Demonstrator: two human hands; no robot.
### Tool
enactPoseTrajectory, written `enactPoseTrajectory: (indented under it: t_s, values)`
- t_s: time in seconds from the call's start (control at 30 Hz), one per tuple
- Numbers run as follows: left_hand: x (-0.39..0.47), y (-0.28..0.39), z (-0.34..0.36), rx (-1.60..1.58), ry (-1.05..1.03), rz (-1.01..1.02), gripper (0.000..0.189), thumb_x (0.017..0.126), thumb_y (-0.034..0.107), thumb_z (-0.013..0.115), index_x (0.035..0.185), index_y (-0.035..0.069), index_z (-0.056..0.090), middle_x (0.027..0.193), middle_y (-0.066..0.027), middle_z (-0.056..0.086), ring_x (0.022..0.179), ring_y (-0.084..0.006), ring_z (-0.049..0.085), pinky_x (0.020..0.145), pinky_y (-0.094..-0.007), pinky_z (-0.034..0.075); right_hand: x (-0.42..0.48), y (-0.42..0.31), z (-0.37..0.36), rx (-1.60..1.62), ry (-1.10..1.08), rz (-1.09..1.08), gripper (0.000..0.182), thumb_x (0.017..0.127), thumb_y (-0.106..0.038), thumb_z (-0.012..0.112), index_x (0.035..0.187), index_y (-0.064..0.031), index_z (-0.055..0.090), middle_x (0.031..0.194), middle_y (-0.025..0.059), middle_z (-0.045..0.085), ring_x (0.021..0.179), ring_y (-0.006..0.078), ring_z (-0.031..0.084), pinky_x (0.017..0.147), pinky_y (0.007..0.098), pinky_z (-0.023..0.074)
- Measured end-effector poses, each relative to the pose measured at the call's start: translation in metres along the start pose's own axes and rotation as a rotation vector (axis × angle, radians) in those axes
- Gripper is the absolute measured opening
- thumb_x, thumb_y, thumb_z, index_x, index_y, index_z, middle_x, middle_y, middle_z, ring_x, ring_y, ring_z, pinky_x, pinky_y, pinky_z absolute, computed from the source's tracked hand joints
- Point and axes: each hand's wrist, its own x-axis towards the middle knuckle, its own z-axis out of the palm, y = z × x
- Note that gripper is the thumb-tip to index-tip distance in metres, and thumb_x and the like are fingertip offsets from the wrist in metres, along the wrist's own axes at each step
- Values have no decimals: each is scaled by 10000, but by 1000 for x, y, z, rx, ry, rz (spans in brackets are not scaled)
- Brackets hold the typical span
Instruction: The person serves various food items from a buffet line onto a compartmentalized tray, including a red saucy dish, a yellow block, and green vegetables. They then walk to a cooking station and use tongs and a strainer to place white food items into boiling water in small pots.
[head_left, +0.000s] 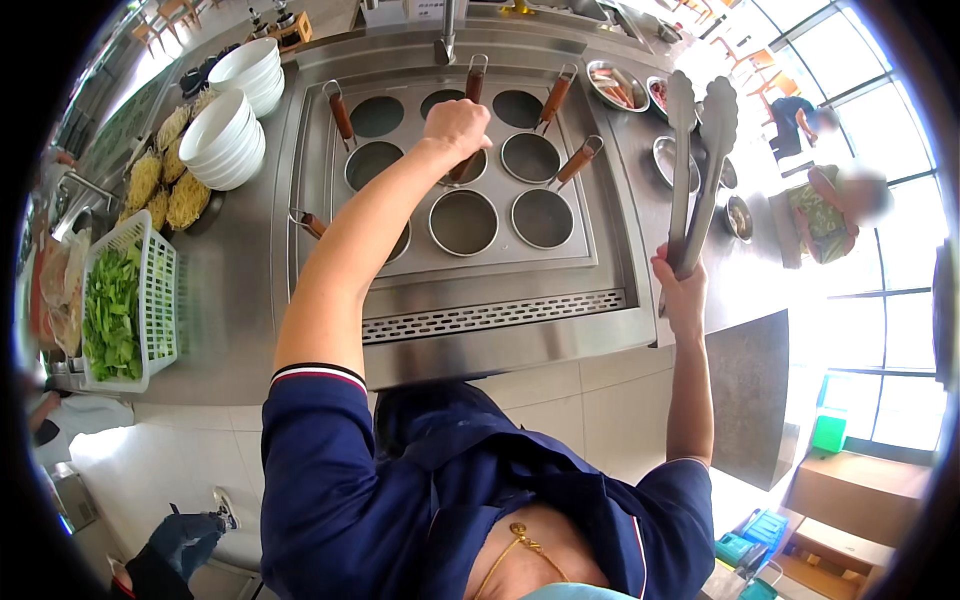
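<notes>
My left hand (456, 127) is closed over the middle of a steel noodle cooker (517, 277), its fingers wrapped on what looks like the wooden handle of a strainer basket; the palm hides part of it. In my right hand (684, 289) is a pair of long metal tongs (701, 165), their scalloped tips apart and pointing away from me above the right counter. Several round wells hold strainer baskets, among them one at the front middle (463, 222) and one at the front right (542, 217). Brown wooden handles (575, 165) stick up beside them.
On the left counter stand stacked white bowls (223, 142), bundles of noodles (187, 201) and a white plastic basket (159, 315) of chopped leafy greens (112, 315). Metal bowls of food (618, 86) line the right counter. A faucet (445, 49) hangs behind the cooker. Other people are farther off on both sides.
</notes>
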Motion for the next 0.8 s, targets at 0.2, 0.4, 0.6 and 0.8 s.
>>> enactPoseTrajectory:
  t_s: [0.2,0.4,0.6,0.8]
  values:
    - [-19,-18,3,-340,106,-16,303,707,255,663,638,50,451,611,-119,551,623,-332,542,538,-417,384,-22,7,17,104,-103,137,156,731,-37,598,875,-27,537,781,0,526,701,77,485,637,218,399]
    - [-12,-10,4,-481,63,113,266,715,196,654,672,36,444,601,-121,530,606,-329,527,542,-401,381,-22,-1,46,285,-301,197,299,760,-54,571,1048,-13,503,854,3,518,734,82,503,653,211,413]
    - [2,-1,14,-560,26,63,185,695,207,654,696,64,537,656,-112,598,687,-293,592,621,-396,450,-35,-6,67,493,-326,288,327,772,-49,552,1079,18,463,864,22,519,721,99,507,647,220,422]
    - [-11,-14,-1,-297,32,-138,206,688,253,663,738,65,594,727,-132,625,727,-309,610,651,-404,482,-43,-6,76,405,-296,284,102,772,-75,569,838,-11,525,716,9,509,628,78,479,584,208,399]
